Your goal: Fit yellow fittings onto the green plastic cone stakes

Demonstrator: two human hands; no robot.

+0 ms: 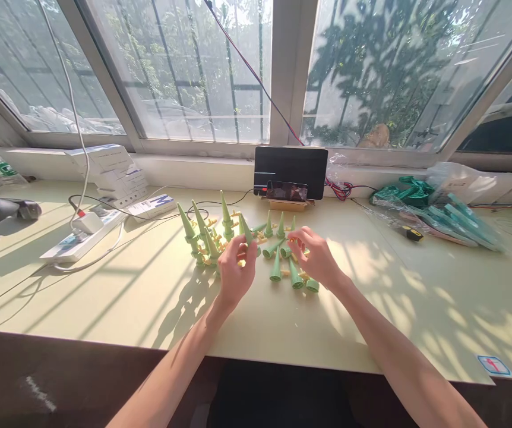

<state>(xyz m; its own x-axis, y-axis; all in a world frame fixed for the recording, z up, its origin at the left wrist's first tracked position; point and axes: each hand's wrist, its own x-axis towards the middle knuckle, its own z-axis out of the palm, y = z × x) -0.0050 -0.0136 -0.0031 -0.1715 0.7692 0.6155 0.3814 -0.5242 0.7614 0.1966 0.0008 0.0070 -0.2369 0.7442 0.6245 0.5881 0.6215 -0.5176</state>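
Several green cone-shaped spikes [278,264] with small yellow pieces lie and stand in a cluster on the pale table [117,297]. My left hand [234,272] is closed around one green spike [246,230] whose tip points up above my fingers. My right hand [316,257] hovers over the lying spikes with thumb and fingers pinched on a small yellow piece [291,241]. A few spikes [202,235] stand upright just left of my left hand.
A black screen [290,172] with a phone [286,191] on a stand sits at the back centre. A white power strip [78,238] with cables lies at left beside paper boxes [113,169]. Bags of teal parts [447,214] lie at right.
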